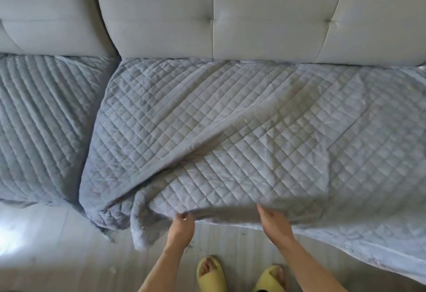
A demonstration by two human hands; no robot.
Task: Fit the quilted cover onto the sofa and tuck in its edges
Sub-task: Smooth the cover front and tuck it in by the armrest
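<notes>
The quilted cover [230, 130] lies rumpled across the seat of the grey sofa [265, 15], filling the middle of the frame, its far edge against the back cushions; its front edge hangs over the seat front at lower centre, with a loose bunch drooping toward the floor [57, 245] at lower left; the left hand [182, 225] pinches that front edge between thumb and curled fingers; the right hand [275, 225], just to the right, grasps the same edge, thumb on top, fingers tucked beneath the fabric; yellow slippers [211, 273] show at the bottom.
</notes>
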